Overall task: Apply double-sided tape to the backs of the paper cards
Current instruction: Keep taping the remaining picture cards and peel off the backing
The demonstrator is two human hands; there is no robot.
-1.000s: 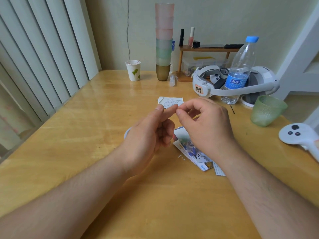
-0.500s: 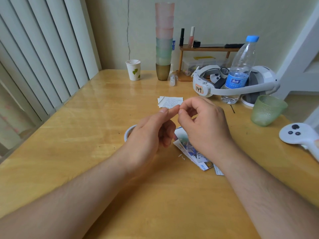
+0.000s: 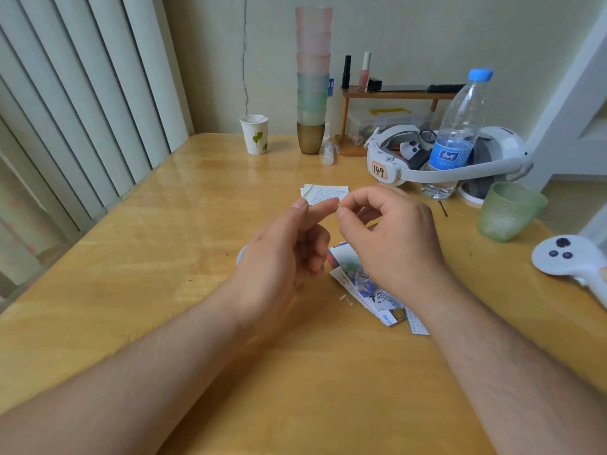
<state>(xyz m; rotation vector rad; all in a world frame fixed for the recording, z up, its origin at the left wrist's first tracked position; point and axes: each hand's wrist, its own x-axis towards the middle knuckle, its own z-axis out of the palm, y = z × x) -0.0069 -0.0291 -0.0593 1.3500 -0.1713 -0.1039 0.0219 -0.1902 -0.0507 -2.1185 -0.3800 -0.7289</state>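
Both hands hover over the wooden table (image 3: pixel 164 257) with their fingertips meeting. My left hand (image 3: pixel 282 251) has thumb and index finger pressed together and pointing right, the other fingers curled. My right hand (image 3: pixel 391 244) pinches thumb and index finger at the left index fingertip, on a tiny tape piece (image 3: pixel 338 208) too small to see clearly. Under the right hand lies a stack of printed paper cards (image 3: pixel 364 287), fanned out on the table. A white tape roll (image 3: pixel 240 256) peeks out behind my left hand.
A white printed slip (image 3: pixel 328 193) lies just beyond the hands. Farther back stand a paper cup (image 3: pixel 255 135), a tall stack of cups (image 3: pixel 312 80), a headset (image 3: pixel 460 165) and a water bottle (image 3: pixel 460 133). At the right are a green cup (image 3: pixel 505 211) and a white controller (image 3: pixel 568 257).
The hands stay together at nearly the same spot. The right thumb and index finger have drawn slightly away from the left fingertip.
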